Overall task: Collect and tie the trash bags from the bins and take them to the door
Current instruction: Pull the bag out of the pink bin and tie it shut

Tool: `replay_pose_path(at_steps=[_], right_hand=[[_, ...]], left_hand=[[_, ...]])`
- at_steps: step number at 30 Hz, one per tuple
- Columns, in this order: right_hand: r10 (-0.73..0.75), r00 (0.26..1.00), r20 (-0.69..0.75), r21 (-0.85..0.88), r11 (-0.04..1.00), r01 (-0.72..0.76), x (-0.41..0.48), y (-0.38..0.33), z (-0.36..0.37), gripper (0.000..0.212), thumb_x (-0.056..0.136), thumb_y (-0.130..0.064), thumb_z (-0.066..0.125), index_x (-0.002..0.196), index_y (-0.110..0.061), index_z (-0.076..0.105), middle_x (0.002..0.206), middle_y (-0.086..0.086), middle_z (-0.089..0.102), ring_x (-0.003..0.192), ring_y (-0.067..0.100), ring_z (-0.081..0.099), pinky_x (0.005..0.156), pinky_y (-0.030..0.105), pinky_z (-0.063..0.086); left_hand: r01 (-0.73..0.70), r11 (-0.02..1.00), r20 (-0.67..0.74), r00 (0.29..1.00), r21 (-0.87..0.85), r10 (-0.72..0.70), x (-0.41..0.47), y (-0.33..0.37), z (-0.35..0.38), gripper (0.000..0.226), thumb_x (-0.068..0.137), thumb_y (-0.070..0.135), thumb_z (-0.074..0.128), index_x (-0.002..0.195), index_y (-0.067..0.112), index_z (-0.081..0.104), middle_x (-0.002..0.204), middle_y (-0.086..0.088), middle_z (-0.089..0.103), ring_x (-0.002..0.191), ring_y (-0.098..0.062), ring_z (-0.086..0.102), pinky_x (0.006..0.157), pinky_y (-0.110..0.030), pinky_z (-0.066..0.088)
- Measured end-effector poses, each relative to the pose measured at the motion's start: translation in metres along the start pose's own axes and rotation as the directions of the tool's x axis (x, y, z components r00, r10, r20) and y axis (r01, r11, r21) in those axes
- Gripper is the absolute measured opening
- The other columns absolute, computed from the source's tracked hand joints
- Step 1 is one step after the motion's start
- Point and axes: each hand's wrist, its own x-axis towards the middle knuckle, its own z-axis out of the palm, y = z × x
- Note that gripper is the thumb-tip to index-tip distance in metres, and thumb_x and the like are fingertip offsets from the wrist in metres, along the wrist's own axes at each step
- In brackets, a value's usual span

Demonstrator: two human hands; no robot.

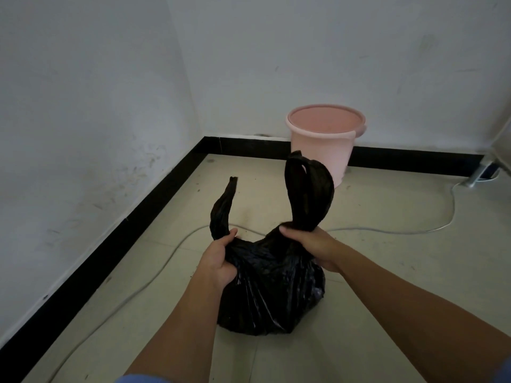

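Observation:
A full black trash bag [271,294] sits on the pale floor in front of me. My left hand [219,261] grips the base of the bag's left handle, a twisted strip that sticks up to the left. My right hand [309,244] grips the base of the right handle, which stands up as a wide loop. Both handles are apart and untied. Behind the bag a pink bin [323,139] stands against the back wall, with no liner visible in it.
White walls meet in a corner at the back left, with a black skirting board [116,233] along them. A grey cable [387,230] runs across the floor behind the bag. A metal leg [479,172] stands at the far right.

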Motion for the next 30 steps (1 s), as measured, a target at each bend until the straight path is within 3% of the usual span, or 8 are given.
replay_pose_path(at_steps=[4,11,15,17,19,21,23,30], right_hand=[[0.093,0.994,-0.058,0.528,0.848,-0.048,0.007,-0.013,0.016,0.034,0.093,-0.024,0.063,0.119,-0.001,0.064,0.117,0.015,0.070,0.107,0.030,0.066,0.086,0.039,0.053],[0.170,0.980,-0.104,0.783,0.621,-0.024,0.004,-0.018,-0.005,0.043,0.100,-0.033,0.045,0.119,-0.001,0.065,0.121,0.013,0.068,0.117,0.030,0.059,0.094,0.045,0.047],[0.177,0.977,-0.116,0.833,0.553,-0.001,0.008,-0.015,-0.018,0.030,0.100,-0.027,0.043,0.083,-0.009,0.059,0.062,0.000,0.060,0.073,0.021,0.061,0.073,0.037,0.049],[0.270,0.954,-0.134,0.792,0.608,-0.061,0.014,-0.015,-0.023,0.029,0.099,-0.029,0.047,0.075,-0.013,0.047,0.045,-0.002,0.040,0.048,0.016,0.047,0.052,0.028,0.044],[0.331,0.896,-0.296,0.433,0.883,-0.183,0.018,-0.008,-0.027,0.030,0.097,-0.031,0.055,0.082,-0.006,0.052,0.044,0.004,0.042,0.045,0.019,0.041,0.048,0.027,0.038],[0.233,0.879,-0.417,-0.112,0.946,-0.304,0.020,0.004,-0.026,0.028,0.095,-0.026,0.061,0.093,0.002,0.055,0.058,0.011,0.050,0.053,0.023,0.044,0.050,0.028,0.036],[0.166,0.920,-0.356,-0.355,0.886,-0.297,0.019,0.011,-0.021,0.019,0.094,-0.017,0.062,0.094,0.001,0.057,0.067,0.011,0.053,0.056,0.021,0.047,0.051,0.027,0.037],[0.174,0.976,0.131,-0.176,0.973,-0.150,0.015,-0.011,-0.032,0.039,0.076,-0.010,0.072,0.113,-0.005,0.063,0.101,0.011,0.059,0.075,0.017,0.054,0.070,0.032,0.045]], left_hand=[[-0.026,0.999,0.036,0.999,-0.020,0.027,0.005,-0.001,-0.001,0.019,0.100,0.017,0.045,0.101,0.011,0.063,0.085,-0.008,0.066,0.085,-0.027,0.063,0.081,-0.043,0.051],[-0.091,0.971,0.216,0.975,0.219,0.043,0.006,0.002,0.005,0.023,0.100,0.026,0.045,0.090,0.012,0.059,0.062,-0.002,0.047,0.058,-0.018,0.051,0.076,-0.034,0.047],[-0.087,0.937,0.317,0.948,0.338,-0.027,0.005,-0.001,0.010,0.024,0.101,0.025,0.043,0.084,0.013,0.056,0.066,-0.003,0.049,0.061,-0.019,0.050,0.072,-0.032,0.043],[-0.122,0.910,0.343,0.939,0.397,-0.025,0.005,-0.001,0.013,0.023,0.101,0.025,0.042,0.086,0.012,0.054,0.068,-0.005,0.051,0.065,-0.020,0.049,0.073,-0.033,0.041],[-0.181,0.852,0.368,0.930,0.490,-0.014,0.004,-0.004,0.021,0.023,0.101,0.023,0.041,0.086,0.011,0.054,0.071,-0.006,0.055,0.067,-0.020,0.051,0.073,-0.033,0.043],[-0.253,0.751,0.396,0.918,0.609,-0.012,0.002,-0.010,0.032,0.025,0.102,0.020,0.040,0.084,0.011,0.055,0.072,-0.007,0.058,0.067,-0.019,0.053,0.072,-0.031,0.045],[-0.335,0.577,0.398,0.917,0.745,0.018,0.002,-0.017,0.040,0.026,0.101,0.018,0.040,0.081,0.011,0.055,0.068,-0.007,0.060,0.067,-0.018,0.053,0.072,-0.029,0.044],[-0.366,-0.156,0.392,0.901,0.917,0.188,0.021,-0.020,0.029,0.021,0.099,0.020,0.039,0.085,0.010,0.052,0.077,-0.010,0.061,0.071,-0.024,0.056,0.062,-0.029,0.040]])
